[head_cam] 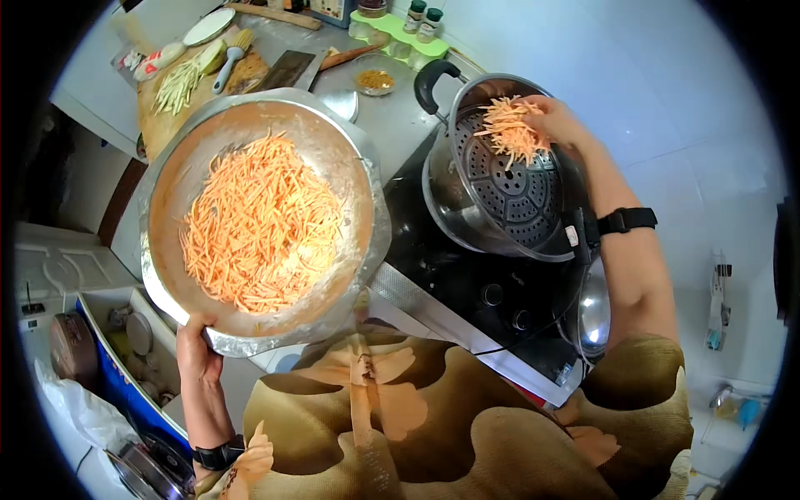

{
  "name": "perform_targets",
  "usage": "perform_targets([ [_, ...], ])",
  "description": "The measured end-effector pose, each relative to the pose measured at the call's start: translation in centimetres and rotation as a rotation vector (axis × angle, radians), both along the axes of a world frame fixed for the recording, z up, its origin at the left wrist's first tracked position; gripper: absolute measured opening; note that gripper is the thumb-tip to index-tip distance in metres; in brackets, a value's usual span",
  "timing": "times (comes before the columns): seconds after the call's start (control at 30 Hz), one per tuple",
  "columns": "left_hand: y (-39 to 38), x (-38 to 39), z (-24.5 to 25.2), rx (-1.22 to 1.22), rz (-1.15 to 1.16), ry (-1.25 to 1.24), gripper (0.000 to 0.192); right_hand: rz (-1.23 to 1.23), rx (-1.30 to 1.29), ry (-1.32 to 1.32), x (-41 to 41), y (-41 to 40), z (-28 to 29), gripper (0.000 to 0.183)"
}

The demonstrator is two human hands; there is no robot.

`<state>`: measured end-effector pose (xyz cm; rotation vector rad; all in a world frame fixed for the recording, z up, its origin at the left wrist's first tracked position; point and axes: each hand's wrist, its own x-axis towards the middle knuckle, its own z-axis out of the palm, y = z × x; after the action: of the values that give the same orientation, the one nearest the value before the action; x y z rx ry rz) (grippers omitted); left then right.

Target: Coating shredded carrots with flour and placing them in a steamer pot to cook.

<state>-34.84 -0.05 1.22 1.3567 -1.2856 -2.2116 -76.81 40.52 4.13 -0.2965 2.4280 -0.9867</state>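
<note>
My left hand [200, 347] grips the near rim of a large metal basin [300, 328], which is tilted towards me. A big heap of orange shreds [262, 231], seemingly coated in flour, lies inside the basin. Over at the right, my right hand [553, 122] holds a clump of the same shreds [512, 131] above a perforated steamer plate [512, 187]. That plate sits inside a steel pot [450, 206] with a black handle, standing on a black gas stove [462, 281]. The fingertips of my right hand are partly hidden by the shreds.
Behind the basin, a wooden cutting board [150, 128] bears pale green strips [178, 87] and a peeler-like tool [228, 65]. A cleaver [287, 69] and a glass bowl [375, 81] lie nearby. A green spice rack [400, 31] stands by the wall. A metal lid [594, 312] is beside the stove.
</note>
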Motion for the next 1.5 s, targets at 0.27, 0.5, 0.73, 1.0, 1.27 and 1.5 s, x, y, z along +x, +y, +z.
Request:
perform_targets([
  [0.27, 0.5, -0.1, 0.4, -0.024, -0.014, 0.022, 0.040, -0.047, 0.040, 0.086, 0.3, 0.6, 0.3, 0.032],
  [0.5, 0.4, 0.0, -0.2, -0.010, -0.022, 0.030, 0.038, -0.066, 0.152, 0.090, 1.2, -0.5, 1.4, 0.045],
  [0.73, -0.4, 0.4, -1.1, -0.005, -0.024, 0.023, 0.036, 0.124, 0.350, 0.349, -0.5, -0.3, 0.5, 0.039],
  [1.0, 0.0, 0.4, -0.7, 0.018, 0.010, 0.037, 0.035, 0.289, 0.468, 0.550, 1.0, -5.0, 1.6, 0.021],
  [1.27, -0.3, 0.5, -1.4, 0.038, -0.051, 0.048, 0.046, 0.260, 0.793, 0.523, 2.7, -4.7, 2.2, 0.050],
  [1.5, 0.5, -0.5, -1.1, 0.005, -0.023, 0.052, 0.031, 0.115, 0.680, 0.473, 1.2, -3.9, 2.7, 0.034],
])
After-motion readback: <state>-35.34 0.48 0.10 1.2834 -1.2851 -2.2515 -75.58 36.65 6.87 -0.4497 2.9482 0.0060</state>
